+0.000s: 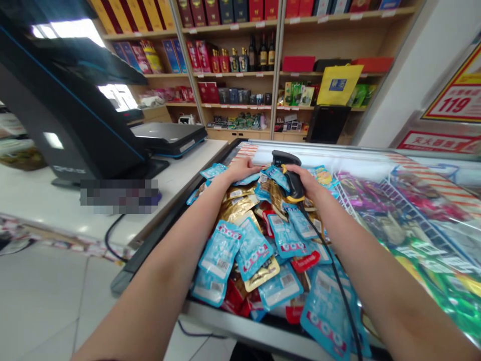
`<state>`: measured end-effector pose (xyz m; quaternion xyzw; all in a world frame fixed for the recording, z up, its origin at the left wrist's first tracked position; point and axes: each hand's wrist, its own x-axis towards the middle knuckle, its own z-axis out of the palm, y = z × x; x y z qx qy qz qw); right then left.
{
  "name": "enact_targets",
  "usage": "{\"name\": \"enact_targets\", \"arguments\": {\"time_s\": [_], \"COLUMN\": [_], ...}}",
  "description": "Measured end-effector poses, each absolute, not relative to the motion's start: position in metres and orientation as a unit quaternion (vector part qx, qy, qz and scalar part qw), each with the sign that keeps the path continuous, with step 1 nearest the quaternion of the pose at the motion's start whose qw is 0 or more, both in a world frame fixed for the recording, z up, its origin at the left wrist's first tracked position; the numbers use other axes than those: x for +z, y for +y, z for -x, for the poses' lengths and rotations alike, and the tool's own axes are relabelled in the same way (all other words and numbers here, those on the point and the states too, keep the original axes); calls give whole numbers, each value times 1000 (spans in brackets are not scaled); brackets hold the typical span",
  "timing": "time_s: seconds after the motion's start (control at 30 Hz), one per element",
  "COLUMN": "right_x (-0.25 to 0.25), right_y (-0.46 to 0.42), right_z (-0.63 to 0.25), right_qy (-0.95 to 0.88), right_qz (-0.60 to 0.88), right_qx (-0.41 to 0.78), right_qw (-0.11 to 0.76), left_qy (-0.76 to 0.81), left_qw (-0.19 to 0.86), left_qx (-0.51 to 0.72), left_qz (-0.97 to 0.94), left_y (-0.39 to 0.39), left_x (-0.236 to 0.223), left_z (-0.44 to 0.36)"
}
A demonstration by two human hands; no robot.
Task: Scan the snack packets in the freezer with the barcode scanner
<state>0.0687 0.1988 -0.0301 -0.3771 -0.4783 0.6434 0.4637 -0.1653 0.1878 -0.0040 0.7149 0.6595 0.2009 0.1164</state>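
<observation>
My right hand [307, 181] is closed around a black and yellow barcode scanner [295, 188], its head tipped up and away from me. A black cable runs from the scanner down past my right forearm. At the far left of the heap, my left hand [239, 170] lies over the packets with its fingers stretched out, touching a blue packet [248, 179]. Under both hands spreads a pile of small snack packets, among them a light blue packet [221, 249], a gold packet [263, 275] and a red packet [306, 261]. Some fingertips are hidden among the packets.
The pile lies on a glass-topped freezer [376, 155] with colourful bags and white wire dividers inside. On the left, a white counter [93, 220] carries a black checkout terminal [71, 110] and a weighing scale [169, 135]. Shelves [235, 72] of boxes and bottles stand behind.
</observation>
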Motion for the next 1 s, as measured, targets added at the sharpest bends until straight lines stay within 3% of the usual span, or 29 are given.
{"name": "enact_targets", "arguments": {"time_s": [0.23,0.5,0.7,1.0], "right_x": [-26,-29,-27,-19], "right_y": [196,198,194,185], "right_z": [-78,-81,-80,-83], "right_qy": [-438,-441,-430,-448], "right_qz": [379,375,386,394], "right_qx": [663,670,657,656], "right_qw": [474,465,484,462], "left_qy": [694,745,735,754], "left_qw": [24,105,91,38], "left_qx": [154,162,222,176], "left_qz": [-703,-639,-634,-631], "left_y": [171,128,118,118], "left_x": [31,-13,-3,4], "left_z": [194,244,231,226]}}
